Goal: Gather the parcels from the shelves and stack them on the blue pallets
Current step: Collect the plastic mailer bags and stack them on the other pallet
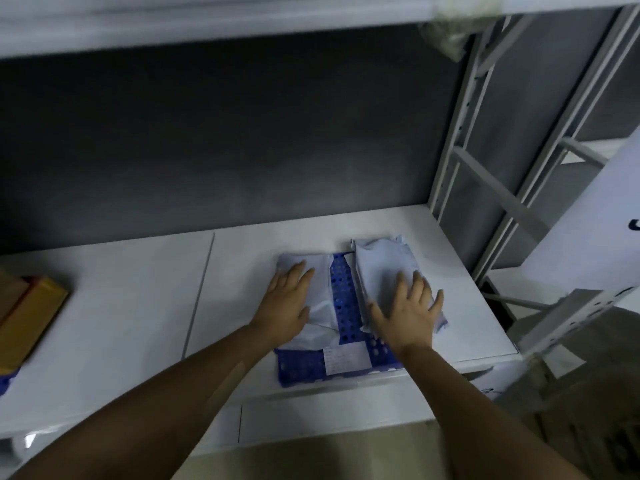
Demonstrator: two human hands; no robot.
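A blue perforated pallet (343, 299) lies on the white shelf board (138, 299). Two pale blue soft parcels lie side by side on it. My left hand (285, 303) presses flat on the left parcel (320, 271), which carries a white label (346, 358) near its front end. My right hand (408, 313) rests flat, fingers spread, on the right parcel (381, 265). A strip of pallet shows between the two parcels.
A yellow-brown box (31, 313) sits at the far left on another blue pallet (5, 379). Grey metal shelf uprights (485, 168) stand to the right. An upper shelf (207, 26) hangs overhead. A white panel (595, 220) leans at the right edge.
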